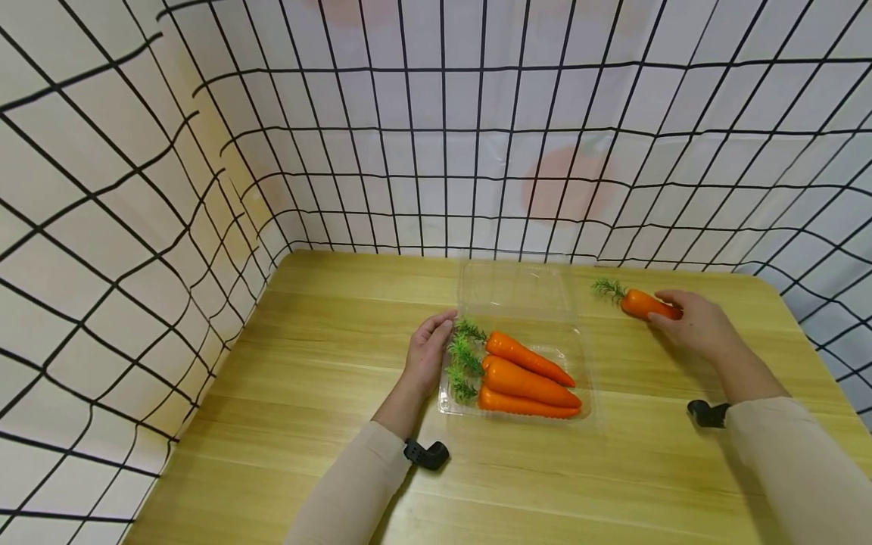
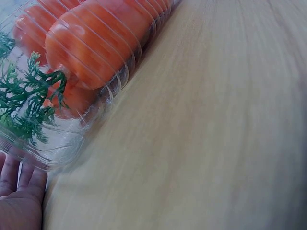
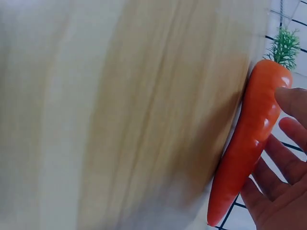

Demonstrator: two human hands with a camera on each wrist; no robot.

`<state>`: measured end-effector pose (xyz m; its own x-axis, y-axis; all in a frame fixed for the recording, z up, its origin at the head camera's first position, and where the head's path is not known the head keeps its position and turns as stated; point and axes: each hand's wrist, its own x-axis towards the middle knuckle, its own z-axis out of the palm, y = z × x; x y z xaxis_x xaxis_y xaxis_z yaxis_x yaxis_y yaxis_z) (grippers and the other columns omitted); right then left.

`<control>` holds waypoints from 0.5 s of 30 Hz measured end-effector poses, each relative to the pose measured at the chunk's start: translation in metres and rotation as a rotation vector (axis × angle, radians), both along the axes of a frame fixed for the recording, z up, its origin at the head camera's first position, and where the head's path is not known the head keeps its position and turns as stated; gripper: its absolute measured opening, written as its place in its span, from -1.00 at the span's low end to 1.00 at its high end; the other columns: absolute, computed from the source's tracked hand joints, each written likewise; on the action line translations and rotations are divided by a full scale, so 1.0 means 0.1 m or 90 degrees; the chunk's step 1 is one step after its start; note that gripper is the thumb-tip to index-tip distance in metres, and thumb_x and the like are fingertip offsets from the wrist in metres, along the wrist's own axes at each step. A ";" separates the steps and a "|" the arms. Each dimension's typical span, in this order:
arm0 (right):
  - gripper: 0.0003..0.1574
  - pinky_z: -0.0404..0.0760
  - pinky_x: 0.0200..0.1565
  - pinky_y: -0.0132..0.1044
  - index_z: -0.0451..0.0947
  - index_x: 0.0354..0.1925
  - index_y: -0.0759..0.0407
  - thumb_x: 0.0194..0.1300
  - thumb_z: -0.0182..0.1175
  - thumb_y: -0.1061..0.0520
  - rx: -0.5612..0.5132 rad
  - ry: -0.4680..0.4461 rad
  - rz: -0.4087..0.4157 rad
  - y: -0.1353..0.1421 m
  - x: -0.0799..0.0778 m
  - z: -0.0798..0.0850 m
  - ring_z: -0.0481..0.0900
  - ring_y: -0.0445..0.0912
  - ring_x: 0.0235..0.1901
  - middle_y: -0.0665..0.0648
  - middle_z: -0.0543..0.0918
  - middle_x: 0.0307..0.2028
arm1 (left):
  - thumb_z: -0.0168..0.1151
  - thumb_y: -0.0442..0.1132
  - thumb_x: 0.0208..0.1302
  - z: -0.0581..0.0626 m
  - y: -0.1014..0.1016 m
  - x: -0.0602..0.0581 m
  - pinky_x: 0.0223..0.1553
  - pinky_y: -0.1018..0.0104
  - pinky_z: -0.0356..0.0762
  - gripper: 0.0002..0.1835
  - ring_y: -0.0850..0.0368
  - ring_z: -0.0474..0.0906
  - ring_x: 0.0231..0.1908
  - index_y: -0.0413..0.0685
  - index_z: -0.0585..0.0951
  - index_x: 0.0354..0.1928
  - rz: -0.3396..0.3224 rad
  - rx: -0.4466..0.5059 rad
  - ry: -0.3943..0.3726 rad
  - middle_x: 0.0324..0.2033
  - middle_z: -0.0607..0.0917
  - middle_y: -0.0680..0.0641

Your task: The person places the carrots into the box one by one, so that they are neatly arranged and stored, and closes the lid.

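Several orange carrots (image 1: 527, 378) with green leafy tops (image 1: 465, 352) lie in a clear plastic clamshell box (image 1: 587, 363), tips toward the right. My left hand (image 1: 429, 352) rests at the box's left side, its fingers fairly straight against the wall; in the left wrist view these fingers (image 2: 21, 184) show beside the clear corner. To the right of the box, my right hand (image 1: 698, 322) holds a single carrot (image 1: 640, 303), leafy top pointing left. The right wrist view shows the thumb on this carrot (image 3: 254, 129) near its thick end, with the fingers along its other side.
The box's clear lid (image 1: 514, 288) is folded back flat toward the far edge of the wooden table (image 1: 320, 393). Black wire grid panels (image 1: 443, 136) stand along the back and sides, with pale sheeting behind them. A black wrist camera (image 1: 427, 454) sits at the left cuff.
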<state>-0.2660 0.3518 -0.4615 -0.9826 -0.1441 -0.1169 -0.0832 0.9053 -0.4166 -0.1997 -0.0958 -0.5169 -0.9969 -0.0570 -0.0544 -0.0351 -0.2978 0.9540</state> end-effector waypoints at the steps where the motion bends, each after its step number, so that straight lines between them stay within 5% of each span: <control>1: -0.11 0.26 0.24 0.51 0.23 0.47 0.37 0.52 0.08 -0.23 -0.001 0.001 0.003 0.00 0.01 0.00 0.28 0.56 0.28 0.62 0.31 0.35 | 0.09 -0.22 0.52 0.00 0.00 0.00 0.07 0.51 0.54 -0.58 0.33 0.56 -0.02 -0.32 0.54 0.27 0.000 -0.005 -0.001 0.17 0.62 -0.30; 8: -0.31 0.37 0.17 0.45 0.36 0.35 0.38 0.48 0.17 -0.05 0.014 0.040 0.026 -0.02 0.01 -0.08 0.45 0.51 0.15 0.60 0.49 0.21 | 0.08 -0.23 0.52 0.00 0.00 0.00 0.06 0.50 0.54 -0.60 0.32 0.56 -0.03 -0.30 0.55 0.27 0.001 -0.002 -0.005 0.18 0.59 -0.35; 15: -0.24 0.37 0.18 0.44 0.29 0.37 0.42 0.48 0.18 -0.07 0.030 0.019 0.015 -0.02 0.03 -0.06 0.48 0.49 0.13 0.60 0.54 0.16 | 0.08 -0.23 0.52 0.00 0.00 0.00 0.07 0.51 0.53 -0.59 0.34 0.56 -0.02 -0.32 0.54 0.27 -0.001 0.002 -0.004 0.18 0.62 -0.30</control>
